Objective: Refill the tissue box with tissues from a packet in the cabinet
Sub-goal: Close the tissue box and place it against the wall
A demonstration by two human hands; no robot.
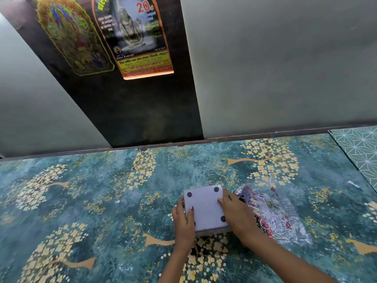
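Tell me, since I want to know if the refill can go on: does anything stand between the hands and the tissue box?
Nothing visible does. Both the left hand and right hand already rest on the upturned tissue box; the plastic packet lies beside it, to its right.

Counted: one box, one packet, two hands, two posters.

One grey tissue box point(206, 209) turned bottom up, with three round dark feet in plain view and a fourth mostly hidden under a thumb. One crumpled clear packet point(273, 209) just beside it. Two bare hands on the box: left hand point(184, 218) and right hand point(236, 213). Two posters on the dark panel: green poster point(73, 35), orange-edged poster point(134, 35). One patterned table cover point(102, 201).
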